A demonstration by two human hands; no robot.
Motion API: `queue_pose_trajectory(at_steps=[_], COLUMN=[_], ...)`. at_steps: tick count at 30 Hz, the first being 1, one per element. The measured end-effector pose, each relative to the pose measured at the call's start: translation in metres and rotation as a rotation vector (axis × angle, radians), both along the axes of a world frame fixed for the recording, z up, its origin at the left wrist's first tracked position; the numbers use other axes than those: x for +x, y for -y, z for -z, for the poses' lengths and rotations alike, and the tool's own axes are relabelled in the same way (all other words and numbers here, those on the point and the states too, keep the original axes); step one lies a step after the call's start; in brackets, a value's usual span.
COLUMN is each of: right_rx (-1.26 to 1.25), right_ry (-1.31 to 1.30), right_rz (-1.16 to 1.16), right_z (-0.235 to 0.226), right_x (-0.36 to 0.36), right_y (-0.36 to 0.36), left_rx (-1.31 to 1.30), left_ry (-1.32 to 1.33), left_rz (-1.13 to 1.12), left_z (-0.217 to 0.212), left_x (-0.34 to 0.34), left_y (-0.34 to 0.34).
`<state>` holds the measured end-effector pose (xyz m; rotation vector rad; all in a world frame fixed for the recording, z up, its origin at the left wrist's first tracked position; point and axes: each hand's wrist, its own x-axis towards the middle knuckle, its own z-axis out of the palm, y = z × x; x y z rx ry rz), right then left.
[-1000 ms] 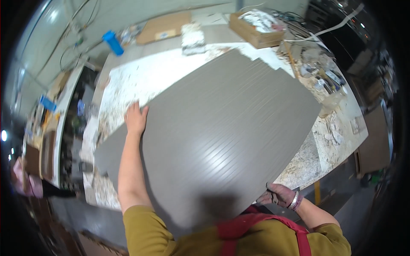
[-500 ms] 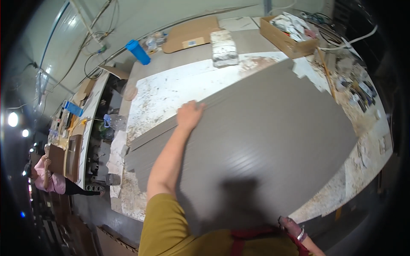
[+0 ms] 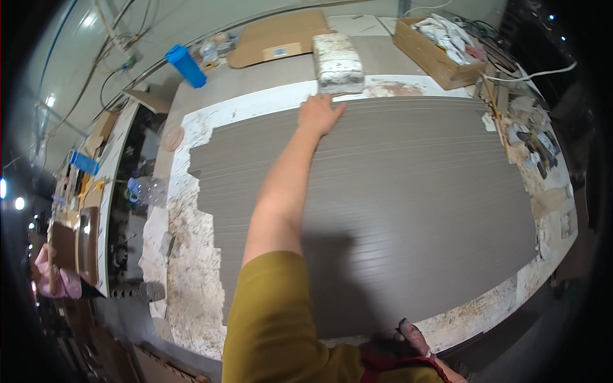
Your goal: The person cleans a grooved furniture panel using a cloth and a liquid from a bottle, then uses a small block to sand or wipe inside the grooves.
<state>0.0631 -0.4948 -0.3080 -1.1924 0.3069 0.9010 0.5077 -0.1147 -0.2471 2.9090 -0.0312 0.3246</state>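
A large grey-brown board (image 3: 396,210) lies flat on the work table, with fine parallel lines along its length and a stepped left edge. My left hand (image 3: 321,115) reaches across to its far edge; the fingers hook over that edge while the thumb sticks out to the right. Low in the view, close to the board's near edge, is my right hand (image 3: 414,338). Its fingers are closed around a small dark thing that I cannot make out, and my clothing partly hides it. Just beyond my left hand rests a white, stained block (image 3: 338,60).
Stains mark the white table top (image 3: 191,268). At the back are a blue bottle (image 3: 186,66), a flat cardboard piece (image 3: 281,35) and a cardboard box (image 3: 440,54) with cloths. Scraps and tools (image 3: 539,143) crowd the right side. A person in pink (image 3: 57,277) stands far left.
The board has turned clockwise, its far edge now running nearly straight across the table. My left hand has moved farther away and to the right with that edge. My right hand has shifted slightly left.
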Motion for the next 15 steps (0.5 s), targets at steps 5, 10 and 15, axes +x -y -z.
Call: queue_pose_trajectory(at_steps=[5,10,15], right_rx=[0.013,-0.101,0.009], right_ry=[0.131,0.364,0.617], right_rz=[-0.011,-0.536,-0.559], right_z=[0.037,-0.043,-0.144], right_x=[0.011,0.073,0.163], right_y=[-0.025,-0.029,0.007], left_rx=[0.013,-0.204,-0.142], left_ry=[-0.016,0.192,0.219], left_rz=[-0.111,-0.143,-0.526], left_z=[0.007,0.002,0.031], left_x=[0.018,-0.016,-0.053], left_y=[-0.017,-0.079,-0.286])
